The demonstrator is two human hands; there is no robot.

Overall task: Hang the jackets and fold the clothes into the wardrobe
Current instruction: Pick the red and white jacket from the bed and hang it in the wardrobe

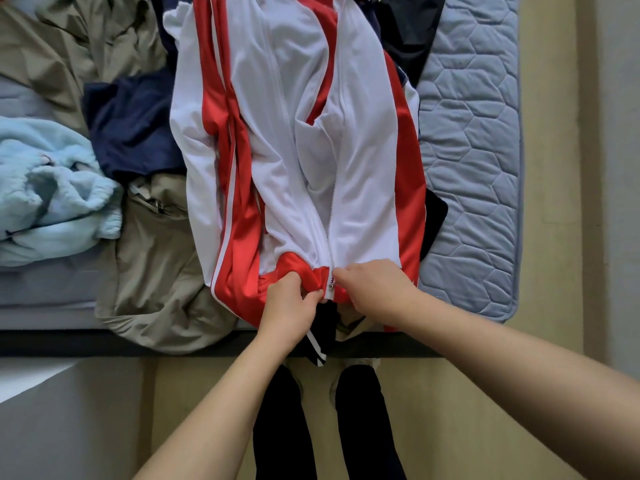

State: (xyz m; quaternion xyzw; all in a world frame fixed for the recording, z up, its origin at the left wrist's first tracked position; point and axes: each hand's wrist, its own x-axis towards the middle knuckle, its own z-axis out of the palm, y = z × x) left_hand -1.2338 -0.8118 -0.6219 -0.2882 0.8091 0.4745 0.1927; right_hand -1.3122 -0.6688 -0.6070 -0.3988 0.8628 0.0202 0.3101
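Two bare forearms reach in from the bottom of the view, above the person's dark-trousered legs, to the near edge of the bed. The left hand (291, 301) has its fingers curled into the red hem of the red-and-white jacket (311, 150), just left of the zip. The right hand (377, 292) lies knuckles-up on the hem just right of the zip, and its fingers seem tucked round the fabric, holding it. The zipper pull (330, 287) sits between the two hands at the very bottom of the zip. The jacket lies front-up along the mattress (478, 150), hem at the near edge and collar end running out of view at the far side.

It looks as though the zip is being started. The two halves may go in misaligned, so the slider jams or catches the loose hem bunched under the left hand. The jacket also rests on other clothes, with a dark garment (323, 341) hanging over the near edge below it. Lifting it could drag these off the bed.

No wardrobe, hanger or other container shows. Loose clothes lie to the left: a light blue fleece (52, 192), a navy garment (131, 126) and a khaki garment (156, 271).
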